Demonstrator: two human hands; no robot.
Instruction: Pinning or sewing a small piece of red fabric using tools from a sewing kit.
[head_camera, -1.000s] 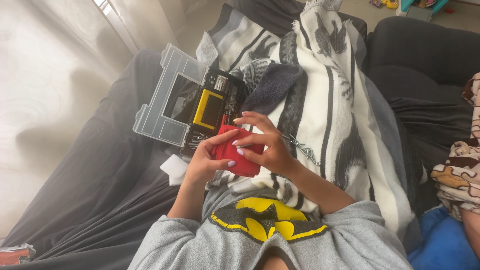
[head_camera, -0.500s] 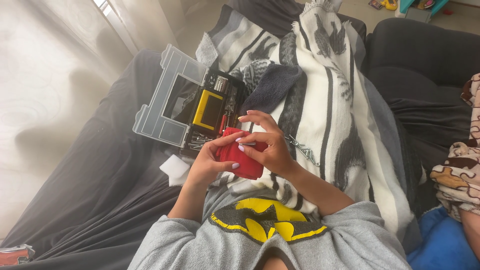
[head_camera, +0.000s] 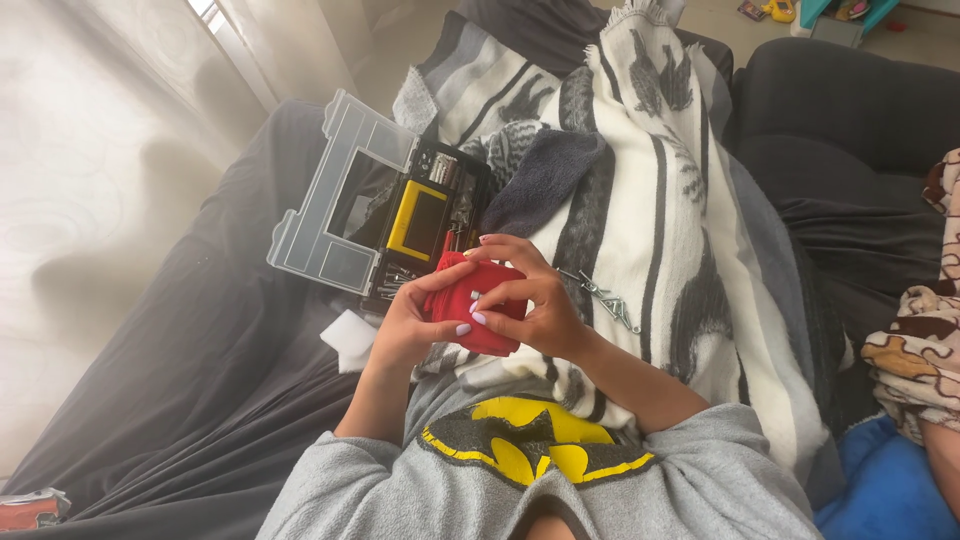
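One head camera looks steeply down, close over the lap, apparently tilted leftward

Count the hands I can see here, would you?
2. The left hand cups the red cloth from its left side; the right hand closes over it from the right. No other hands show.

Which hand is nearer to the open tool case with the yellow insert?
Left. The left hand grips the red cloth just below the tool case; the right hand grips the cloth's far side, farther away.
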